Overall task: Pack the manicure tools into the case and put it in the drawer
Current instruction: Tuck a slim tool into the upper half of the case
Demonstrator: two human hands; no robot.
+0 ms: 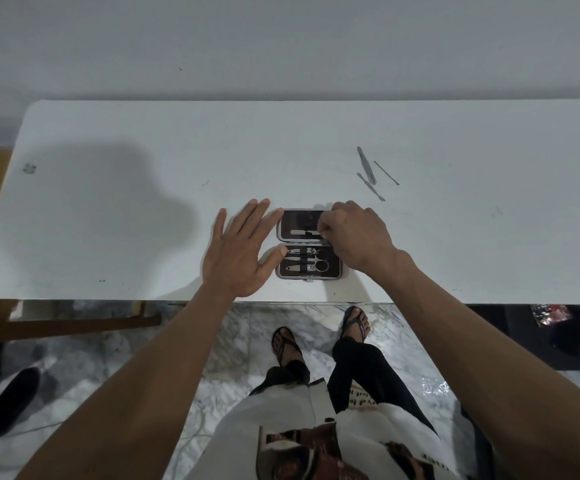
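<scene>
An opened manicure case (307,244) is seen lying flat near the front edge of a white table (143,202), with both dark-lined halves exposed. In the nearer half, nail clippers (303,251) and small scissors (311,266) are held under an elastic strap. In the farther half, a slim metal tool (305,232) is being pinched at its right end by the curled fingers of the right hand (359,237), which is laid over the right side of the case. The left hand (241,251) is pressed flat on the table with fingers spread, its thumb and forefinger touching the left edge of the case; nothing is gripped by it. Three thin metal tools (371,173) are left loose on the table, well apart from the case, behind and to the right. Sandalled feet (319,336) are visible on a marbled floor (233,344) below the table edge.
</scene>
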